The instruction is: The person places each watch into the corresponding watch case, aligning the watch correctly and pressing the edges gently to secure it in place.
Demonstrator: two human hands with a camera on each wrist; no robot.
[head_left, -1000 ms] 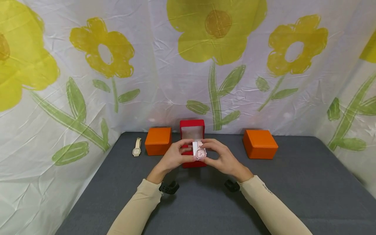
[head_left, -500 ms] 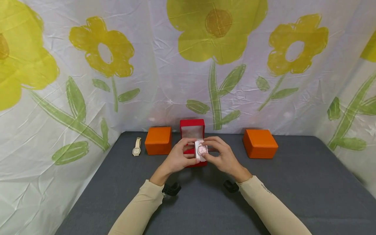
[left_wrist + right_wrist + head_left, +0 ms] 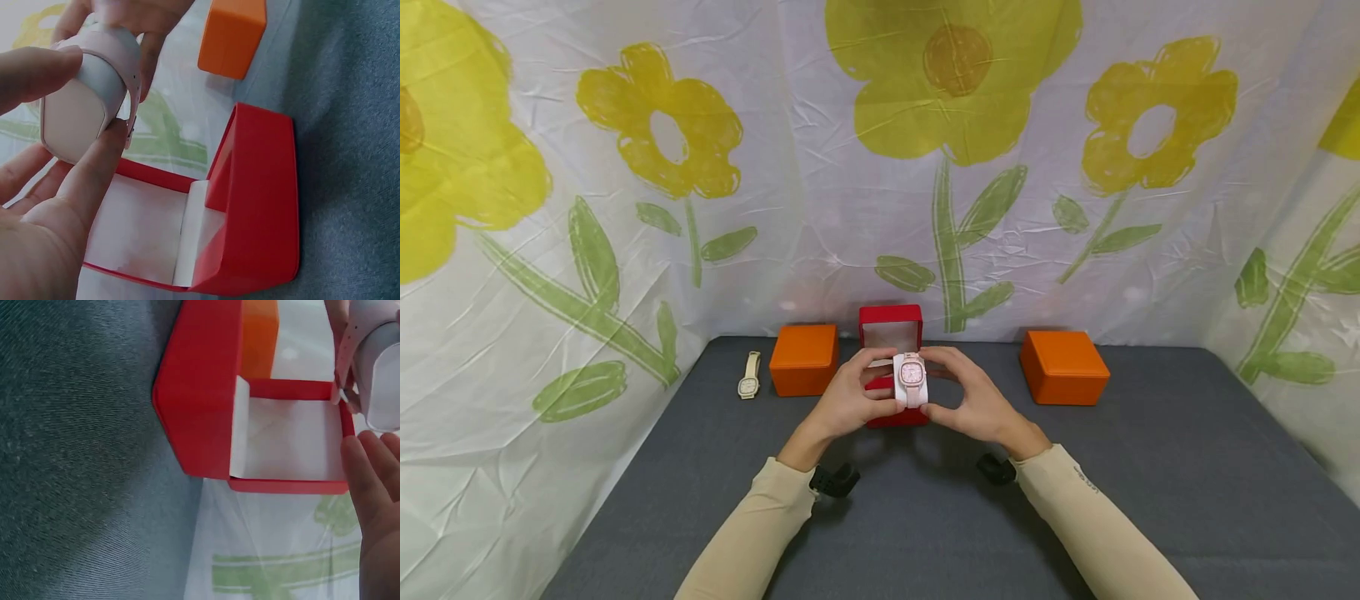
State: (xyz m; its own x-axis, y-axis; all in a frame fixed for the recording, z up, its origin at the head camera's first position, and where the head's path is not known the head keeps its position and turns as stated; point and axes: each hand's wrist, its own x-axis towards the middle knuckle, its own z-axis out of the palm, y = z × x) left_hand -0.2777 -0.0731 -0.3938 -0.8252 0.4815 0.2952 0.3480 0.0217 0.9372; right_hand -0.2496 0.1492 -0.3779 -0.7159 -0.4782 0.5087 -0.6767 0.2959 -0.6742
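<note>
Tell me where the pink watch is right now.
In the head view the pink watch sits wrapped on its white cushion, held centre frame between the left hand and right hand, just above the open red box.

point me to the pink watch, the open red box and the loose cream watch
pink watch [image 3: 912,372]: head view, on its square dial, held between both hands.
red box [image 3: 262,206]: left wrist view, on its outer red wall.
cream watch [image 3: 748,382]: head view, on its case, lying on the mat beside the left-side orange box.
</note>
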